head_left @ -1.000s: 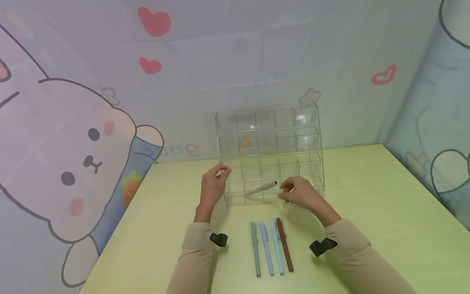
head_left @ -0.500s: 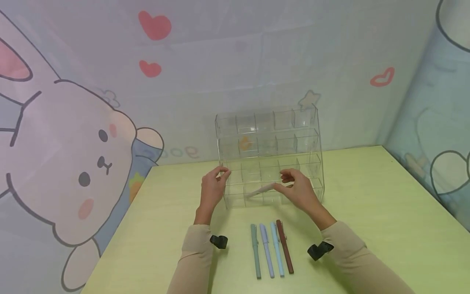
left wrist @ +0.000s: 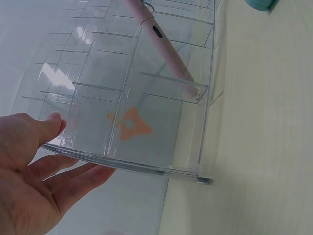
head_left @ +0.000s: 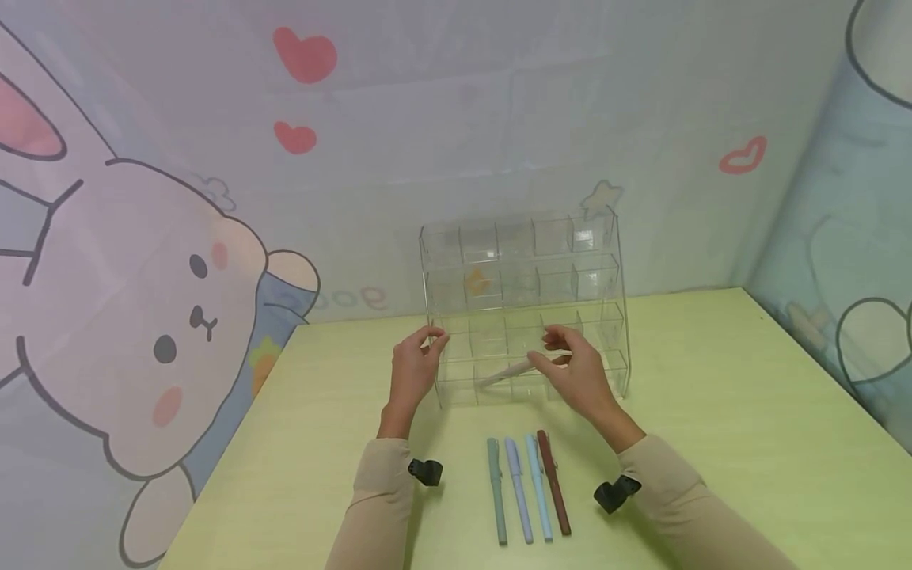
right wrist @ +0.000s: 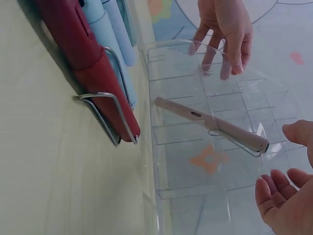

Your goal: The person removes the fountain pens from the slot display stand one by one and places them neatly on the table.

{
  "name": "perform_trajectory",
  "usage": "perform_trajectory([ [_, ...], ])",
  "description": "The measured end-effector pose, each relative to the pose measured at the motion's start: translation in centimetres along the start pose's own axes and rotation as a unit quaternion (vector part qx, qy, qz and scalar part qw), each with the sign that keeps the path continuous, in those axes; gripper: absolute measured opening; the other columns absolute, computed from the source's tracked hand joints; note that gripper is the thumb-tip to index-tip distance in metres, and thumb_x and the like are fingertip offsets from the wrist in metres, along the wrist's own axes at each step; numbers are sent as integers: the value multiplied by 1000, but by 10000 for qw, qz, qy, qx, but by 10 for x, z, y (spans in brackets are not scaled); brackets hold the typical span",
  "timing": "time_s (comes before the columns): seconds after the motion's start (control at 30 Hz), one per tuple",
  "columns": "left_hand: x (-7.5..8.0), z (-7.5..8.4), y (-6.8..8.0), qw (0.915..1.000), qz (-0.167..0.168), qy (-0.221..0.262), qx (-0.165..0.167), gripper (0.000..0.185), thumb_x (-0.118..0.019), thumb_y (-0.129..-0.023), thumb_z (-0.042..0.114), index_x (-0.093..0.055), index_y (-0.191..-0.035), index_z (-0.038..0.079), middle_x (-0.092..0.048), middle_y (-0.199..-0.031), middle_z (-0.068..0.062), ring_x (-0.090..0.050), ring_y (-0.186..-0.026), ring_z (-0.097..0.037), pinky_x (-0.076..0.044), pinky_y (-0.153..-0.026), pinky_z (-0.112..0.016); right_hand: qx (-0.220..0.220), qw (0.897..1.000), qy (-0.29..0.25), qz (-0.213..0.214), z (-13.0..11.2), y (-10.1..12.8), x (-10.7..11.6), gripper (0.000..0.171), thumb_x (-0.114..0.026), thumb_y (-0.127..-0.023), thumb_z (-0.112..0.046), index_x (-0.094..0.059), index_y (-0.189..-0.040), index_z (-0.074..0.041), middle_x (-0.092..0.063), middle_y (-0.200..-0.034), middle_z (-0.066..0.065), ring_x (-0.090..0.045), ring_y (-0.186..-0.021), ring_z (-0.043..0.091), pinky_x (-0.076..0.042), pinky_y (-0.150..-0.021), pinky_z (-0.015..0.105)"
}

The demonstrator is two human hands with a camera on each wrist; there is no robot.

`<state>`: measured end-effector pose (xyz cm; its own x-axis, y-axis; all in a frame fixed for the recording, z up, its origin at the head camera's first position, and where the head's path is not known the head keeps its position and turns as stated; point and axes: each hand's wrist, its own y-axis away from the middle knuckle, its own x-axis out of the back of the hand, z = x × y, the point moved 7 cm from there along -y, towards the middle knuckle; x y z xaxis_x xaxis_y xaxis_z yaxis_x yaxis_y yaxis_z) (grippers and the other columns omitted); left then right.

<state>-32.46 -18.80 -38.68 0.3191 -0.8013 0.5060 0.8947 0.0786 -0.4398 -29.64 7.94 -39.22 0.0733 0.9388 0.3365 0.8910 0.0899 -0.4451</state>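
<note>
You have one pen in: the pink pen [head_left: 507, 370] lies slanted in a lower compartment of the clear organizer [head_left: 523, 301], its tip down in the cell and its capped end poking out toward your right hand [head_left: 573, 372]. That hand looks to have let go of it; in the right wrist view the fingers [right wrist: 279, 193] are loosely spread just beside the pen's clip end and not touching it, so I read the hand as released and empty. Your left hand [head_left: 413, 368] is at the organizer's left edge, fingers fairly straight and resting against the wall rather than wrapped around it (the left wrist view shows the thumb and fingers on either side of the edge, more a steadying touch than a grip). Four pens are left, lying side by side on the table [head_left: 712, 412] just in front of you: the green pen [head_left: 496, 491], the lilac pen [head_left: 518, 489], the blue pen [head_left: 537, 487] and the dark red pen [head_left: 553, 483]. None of them is touched. As far as I can tell, every other cell is empty. So I'd judge you at roughly one of five done, with the first pen seated but leaning, not upright.
</note>
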Motion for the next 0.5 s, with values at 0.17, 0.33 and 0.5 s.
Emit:
perform_trajectory([
  [0.17,0,0,2,10000,0,-22,43,17,-67,-99,24,-73,-105,10,-66,-126,-18,-69,-102,-38,-56,-87,-51,65,9992,180,-353,2,4,-10,51,-71,-96,-21,-52,-138,2,-65,-124,16,-62,-111,30,-54,-87,44],
  [0.33,-1,-1,2,10000,3,-29,32,17,-67,-99,25,-73,-104,10,-66,-126,-18,-69,-102,-37,-56,-87,-50,316,9972,461,-504,5,8,-23,46,-70,-97,-16,-55,-136,2,-70,-119,15,-66,-103,30,-56,-82,42],
  [0.5,0,0,2,10000,2,-27,28,17,-67,-99,25,-73,-105,10,-66,-126,-18,-69,-102,-38,-56,-87,-51,394,9978,434,-317,7,12,-31,37,-69,-96,-9,-59,-129,3,-70,-115,13,-67,-104,30,-57,-78,39],
])
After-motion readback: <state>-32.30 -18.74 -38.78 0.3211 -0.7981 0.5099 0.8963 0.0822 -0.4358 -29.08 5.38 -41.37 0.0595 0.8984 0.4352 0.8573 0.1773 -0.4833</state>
